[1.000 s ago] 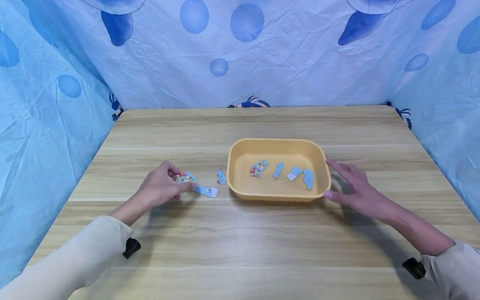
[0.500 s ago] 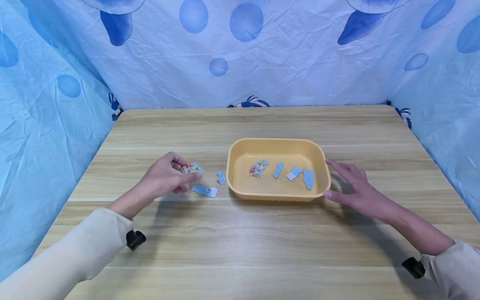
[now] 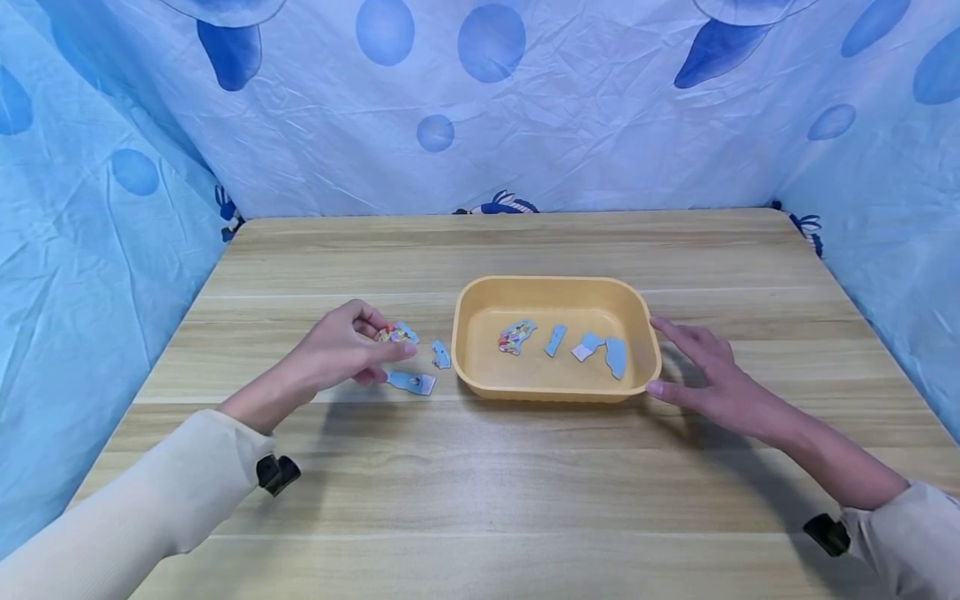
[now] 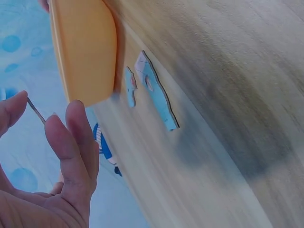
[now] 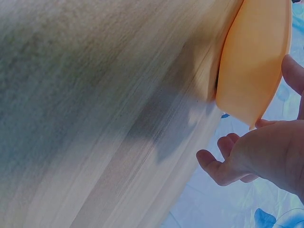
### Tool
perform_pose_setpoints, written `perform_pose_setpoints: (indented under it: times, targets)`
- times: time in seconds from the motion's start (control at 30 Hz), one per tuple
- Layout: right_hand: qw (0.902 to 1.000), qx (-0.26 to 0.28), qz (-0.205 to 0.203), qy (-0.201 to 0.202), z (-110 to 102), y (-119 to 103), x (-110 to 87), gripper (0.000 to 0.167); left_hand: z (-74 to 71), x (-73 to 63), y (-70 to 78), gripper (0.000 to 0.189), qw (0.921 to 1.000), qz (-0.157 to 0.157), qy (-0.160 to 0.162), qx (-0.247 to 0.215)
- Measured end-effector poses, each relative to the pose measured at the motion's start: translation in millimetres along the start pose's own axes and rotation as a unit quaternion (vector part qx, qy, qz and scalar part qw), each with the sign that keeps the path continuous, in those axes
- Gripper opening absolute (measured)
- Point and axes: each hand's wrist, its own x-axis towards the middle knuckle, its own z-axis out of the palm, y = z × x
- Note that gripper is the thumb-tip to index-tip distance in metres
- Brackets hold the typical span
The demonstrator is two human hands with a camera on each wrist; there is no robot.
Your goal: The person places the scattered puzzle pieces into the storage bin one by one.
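The left hand (image 3: 348, 342) has carried the colourful piece (image 3: 402, 332) nearer the tray (image 3: 558, 292); its fingers pinch it above the tabletop (image 3: 480, 500). Only the left wrist view shows its thin edge. The right hand (image 3: 708, 379) touches the tray's rim, fingers relaxed, some seen only from the right wrist. Two blue pieces (image 3: 411, 382) lie beside the tray, others (image 3: 616, 357) inside.

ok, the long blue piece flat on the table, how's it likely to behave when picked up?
The long blue piece is probably stiff: it lies flat, and the thin piece pinched by the left hand looks straight edge-on. Likely light, being small and thin. Low on the table, it may be awkward to lift.
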Motion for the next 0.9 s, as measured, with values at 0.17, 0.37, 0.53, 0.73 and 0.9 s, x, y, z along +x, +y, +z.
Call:
perform_pose_setpoints:
  times: [0.17,0.37,0.53,0.73,0.9]
  targets:
    - [1.0,0.0,0.005,-0.003,0.0,-1.2,-0.1,0.085,1.3,0.3,6.5,0.075,0.9999,0.01,-0.007,0.002]
    - [1.0,0.004,0.005,-0.004,0.3,-0.8,-0.8,0.085,3.8,2.6,16.8,0.075,0.9997,0.021,-0.012,0.006]
    - [1.0,0.003,0.001,0.0,0.5,-0.4,-1.0,0.085,7.7,4.8,25.0,0.073,0.9993,0.032,-0.019,-0.003]
    - [1.0,0.0,0.003,0.002,0.4,-0.7,-1.4,0.085,13.5,8.0,36.4,0.072,0.9988,0.043,-0.025,-0.005]
    - [1.0,0.001,0.002,0.002,0.0,-0.9,-1.5,0.085,20.9,12.2,45.5,0.069,0.9982,0.052,-0.029,-0.001]
